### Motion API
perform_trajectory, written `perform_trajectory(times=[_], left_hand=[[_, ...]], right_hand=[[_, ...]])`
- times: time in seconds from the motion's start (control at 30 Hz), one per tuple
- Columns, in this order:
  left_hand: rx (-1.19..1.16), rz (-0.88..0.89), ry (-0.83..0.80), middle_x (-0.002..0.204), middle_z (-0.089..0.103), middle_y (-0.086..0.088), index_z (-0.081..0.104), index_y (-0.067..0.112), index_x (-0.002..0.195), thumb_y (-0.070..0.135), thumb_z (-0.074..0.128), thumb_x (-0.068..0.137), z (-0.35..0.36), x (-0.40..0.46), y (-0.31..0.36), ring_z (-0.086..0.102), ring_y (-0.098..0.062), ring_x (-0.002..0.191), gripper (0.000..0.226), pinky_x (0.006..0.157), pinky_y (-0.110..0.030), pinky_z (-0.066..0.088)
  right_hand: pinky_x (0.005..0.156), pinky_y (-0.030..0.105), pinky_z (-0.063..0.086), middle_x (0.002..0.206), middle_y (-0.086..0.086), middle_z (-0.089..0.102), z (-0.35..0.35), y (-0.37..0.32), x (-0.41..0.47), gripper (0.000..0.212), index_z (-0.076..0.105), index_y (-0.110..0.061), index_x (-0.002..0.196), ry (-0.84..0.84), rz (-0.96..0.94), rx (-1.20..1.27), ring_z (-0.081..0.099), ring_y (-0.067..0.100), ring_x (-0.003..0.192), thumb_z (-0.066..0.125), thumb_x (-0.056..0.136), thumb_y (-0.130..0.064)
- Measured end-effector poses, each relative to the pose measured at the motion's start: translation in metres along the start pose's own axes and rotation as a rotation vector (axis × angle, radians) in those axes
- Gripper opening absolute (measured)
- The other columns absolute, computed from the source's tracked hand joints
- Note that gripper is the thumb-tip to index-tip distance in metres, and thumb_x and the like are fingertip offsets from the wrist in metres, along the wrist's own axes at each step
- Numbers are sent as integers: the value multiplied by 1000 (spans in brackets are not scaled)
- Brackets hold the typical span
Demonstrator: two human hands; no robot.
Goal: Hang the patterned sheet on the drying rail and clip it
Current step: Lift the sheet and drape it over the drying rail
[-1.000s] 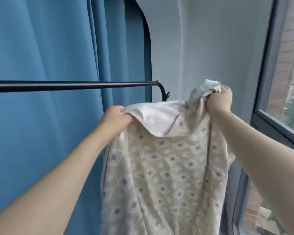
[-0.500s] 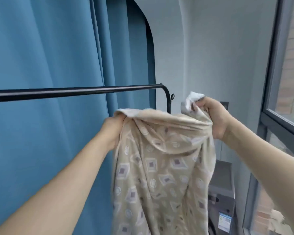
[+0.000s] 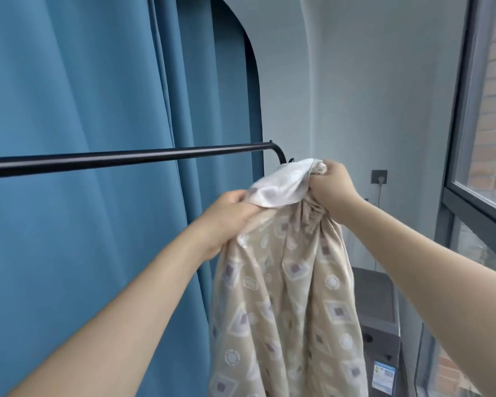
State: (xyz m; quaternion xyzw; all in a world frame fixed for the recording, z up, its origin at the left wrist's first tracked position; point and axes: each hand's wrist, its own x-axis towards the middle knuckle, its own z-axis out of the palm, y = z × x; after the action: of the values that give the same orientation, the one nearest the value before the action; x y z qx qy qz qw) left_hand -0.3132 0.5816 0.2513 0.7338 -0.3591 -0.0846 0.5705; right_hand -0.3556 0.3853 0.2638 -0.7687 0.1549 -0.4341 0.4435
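Note:
The patterned sheet is beige with diamond and circle motifs and hangs bunched from both my hands, its pale underside folded over at the top. My left hand grips the top edge on the left. My right hand clutches a gathered wad of the top edge on the right, slightly higher. The black drying rail runs horizontally from the left edge and bends down at its right end, just behind and above the sheet. The sheet does not touch the rail. No clip is visible.
A blue curtain hangs behind the rail. A pale wall with a socket lies beyond. A dark grey appliance stands low right, and a window frame runs along the right side.
My hands have come closer together and the sheet is more bunched. My right hand has dropped and gathered more cloth; the view has shifted so the rail sits higher relative to the hands.

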Motion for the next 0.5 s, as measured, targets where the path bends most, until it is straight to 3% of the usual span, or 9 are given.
perform_trajectory(times=[0.07,0.13,0.17,0.23,0.27,0.33,0.43,0.5], left_hand=[[18,38,-25,98,74,-8,70,10,102,21,73,84,11,-7,-3,71,-21,87,21,79,-35,56],[-5,31,107,93,75,-8,72,12,95,19,74,82,5,-4,-9,71,-20,83,15,78,-37,57],[-32,1,191,91,75,-9,71,11,93,19,72,82,-4,-3,-13,71,-24,82,14,77,-41,57],[-36,-55,306,90,73,-13,67,5,95,23,69,80,-22,-3,-20,69,-27,78,23,71,-44,56],[-15,-64,302,89,73,-12,65,4,97,26,71,79,-27,-4,-25,68,-26,76,29,69,-42,55],[3,-19,190,94,74,-5,65,11,101,31,75,80,-26,-10,-28,71,-23,82,31,75,-39,56],[-15,16,-38,101,74,-1,64,17,112,30,76,78,-9,-20,-22,72,-19,91,38,85,-37,57],[31,-91,-179,103,74,-2,66,14,112,24,75,79,5,-29,-41,71,-18,93,36,88,-34,56]], right_hand=[[71,34,50,92,6,67,4,-9,-3,29,54,-18,113,-88,-109,-126,62,22,78,48,84,-18],[77,35,53,101,-1,66,-2,-22,-8,47,47,-34,128,-322,-108,-267,65,23,83,55,82,-24],[74,33,55,99,0,68,-8,-27,-9,43,53,-33,122,-456,-69,-309,67,25,79,61,81,-27],[52,25,50,71,4,65,-19,-35,-13,20,62,-21,87,-632,9,-471,61,25,52,74,77,-33],[46,22,43,61,4,58,-21,-34,-14,25,58,-18,76,-604,13,-540,53,23,44,76,77,-34],[45,22,38,59,3,54,-15,-29,-15,25,59,-13,77,-430,11,-460,48,18,44,73,79,-33],[51,25,40,63,7,56,8,-32,-19,17,63,-8,80,-203,23,48,52,17,53,66,85,-23],[54,25,41,61,2,53,15,-37,-16,18,55,-14,71,-83,49,253,49,15,54,56,89,-16]])
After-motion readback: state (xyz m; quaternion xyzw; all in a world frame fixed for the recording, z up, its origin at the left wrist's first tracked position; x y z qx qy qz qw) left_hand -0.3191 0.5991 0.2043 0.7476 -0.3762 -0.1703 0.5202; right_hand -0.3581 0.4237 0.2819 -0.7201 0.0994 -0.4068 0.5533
